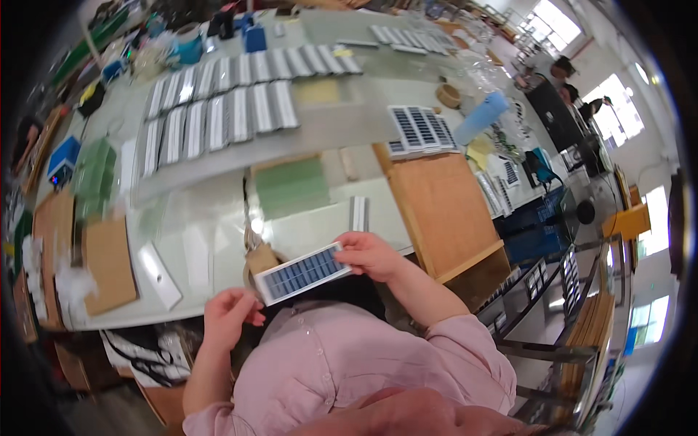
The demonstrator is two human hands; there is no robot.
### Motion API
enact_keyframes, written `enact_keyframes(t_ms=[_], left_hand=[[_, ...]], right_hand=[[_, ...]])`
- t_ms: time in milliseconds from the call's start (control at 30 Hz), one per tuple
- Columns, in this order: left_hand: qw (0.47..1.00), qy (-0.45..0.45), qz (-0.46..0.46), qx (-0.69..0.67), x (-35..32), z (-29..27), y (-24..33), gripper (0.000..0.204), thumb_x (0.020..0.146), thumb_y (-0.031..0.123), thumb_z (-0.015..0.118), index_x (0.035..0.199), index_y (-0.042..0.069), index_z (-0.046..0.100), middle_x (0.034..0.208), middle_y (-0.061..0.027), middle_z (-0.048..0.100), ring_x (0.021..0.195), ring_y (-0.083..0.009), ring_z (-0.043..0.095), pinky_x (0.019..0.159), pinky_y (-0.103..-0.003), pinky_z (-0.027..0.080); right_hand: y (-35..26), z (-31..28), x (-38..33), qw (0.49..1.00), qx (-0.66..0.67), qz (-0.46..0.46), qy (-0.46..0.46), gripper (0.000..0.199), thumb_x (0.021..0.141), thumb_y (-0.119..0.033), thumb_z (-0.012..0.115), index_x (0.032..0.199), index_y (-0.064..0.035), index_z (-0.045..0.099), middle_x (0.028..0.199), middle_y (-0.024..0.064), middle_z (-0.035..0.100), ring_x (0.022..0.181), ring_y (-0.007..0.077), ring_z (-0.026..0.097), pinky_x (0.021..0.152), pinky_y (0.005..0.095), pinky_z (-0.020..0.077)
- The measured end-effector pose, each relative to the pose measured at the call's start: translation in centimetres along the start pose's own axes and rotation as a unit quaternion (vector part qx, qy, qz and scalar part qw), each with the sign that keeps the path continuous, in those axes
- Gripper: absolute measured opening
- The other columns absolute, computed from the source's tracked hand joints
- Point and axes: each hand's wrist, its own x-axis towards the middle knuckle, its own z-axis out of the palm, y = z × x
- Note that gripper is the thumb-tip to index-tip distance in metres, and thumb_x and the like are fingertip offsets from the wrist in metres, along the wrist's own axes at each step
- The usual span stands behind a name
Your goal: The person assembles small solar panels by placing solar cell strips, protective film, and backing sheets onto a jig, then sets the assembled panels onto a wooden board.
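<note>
A small solar panel [302,275] with dark blue cells and a white border is held tilted just above the table's near edge. My right hand [369,256] pinches its right end between thumb and fingers. Close by the panel's lower left corner, my left hand [231,314] has its fingers loosely curled and apart, with nothing seen in them. Beyond the panel lies a green mat [292,187]. A silver-and-white strip [359,214] rests on the table past my right hand.
Rows of silver-and-white strips [240,116] lie on a raised clear sheet. Stacked solar panels [422,129] sit at the far end of a wooden board [445,207] on the right. A brown cardboard piece [109,263] and a white strip [159,276] are at left. People [563,69] stand far right.
</note>
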Motion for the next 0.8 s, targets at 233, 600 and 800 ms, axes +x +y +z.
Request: enact_keyframes(t_ms=[233,600,800], left_hand=[[0.993,0.041,0.107,-0.005,1.4,-0.2,-0.9,0.012,0.091,0.011,0.060,0.096,0.000,0.060,0.079,-0.0080,0.066,0.061,-0.0139,0.063,0.051,-0.023,0.049],[0.985,0.093,0.148,0.002,1.1,0.8,-0.4,0.009,0.091,0.009,0.059,0.095,0.001,0.060,0.077,-0.0063,0.065,0.062,-0.0118,0.062,0.050,-0.021,0.047],[0.983,0.095,0.152,0.023,0.6,0.6,-0.7,0.012,0.090,0.011,0.061,0.096,0.001,0.060,0.078,-0.0048,0.065,0.064,-0.0114,0.061,0.053,-0.022,0.047]], right_hand=[[-7.7,-15.8,-4.0,0.858,0.090,-0.336,0.378,0.011,0.089,-0.009,0.060,0.099,-0.0072,0.057,0.071,0.0002,0.058,0.050,0.0077,0.052,0.039,0.0193,0.0375],[-12.9,-38.0,2.6,0.856,0.042,-0.205,0.472,0.014,0.092,-0.018,0.059,0.098,-0.0061,0.060,0.065,0.0026,0.054,0.048,0.0101,0.047,0.036,0.0235,0.0324],[-12.1,-37.1,3.5,0.563,-0.448,-0.219,0.659,0.035,0.083,-0.027,0.062,0.108,-0.0013,0.061,0.089,0.0175,0.067,0.084,0.0286,0.065,0.076,0.0376,0.0491]])
